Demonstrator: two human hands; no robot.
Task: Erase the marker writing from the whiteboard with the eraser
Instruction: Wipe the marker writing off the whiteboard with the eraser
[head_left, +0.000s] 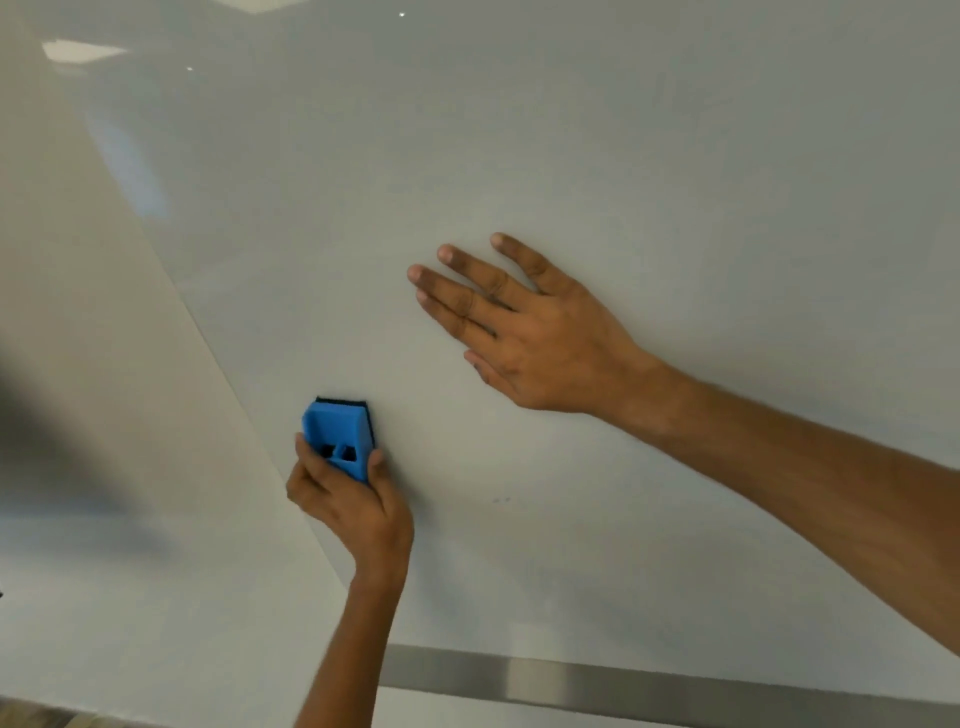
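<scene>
Eraser: a blue moulded plastic block with a dark felt pad, in the lower centre-left of the frame, pad face pressed to the whiteboard. Its long axis runs up the board, tilted slightly right. The left hand is closed around its lower end, thumb on the right side and fingers on the left side, with the forearm rising from the bottom edge of the frame.

A brushed metal tray rail runs along the board's lower edge, below the left hand.

The only writing that can be made out is a small dark speck, lying right of the eraser and slightly lower, just beside the left hand and nearer to it than to the other. Judgement: a short stroke rightward and down would cover it.

The right hand lies higher, in the centre of the frame, open and flat against the board, fingers spread and pointing upper left, holding nothing.

The board beyond is glossy, smooth and pale grey, with ceiling-light reflections at upper left. No further marks are legible there; the task appears nearly complete.
</scene>
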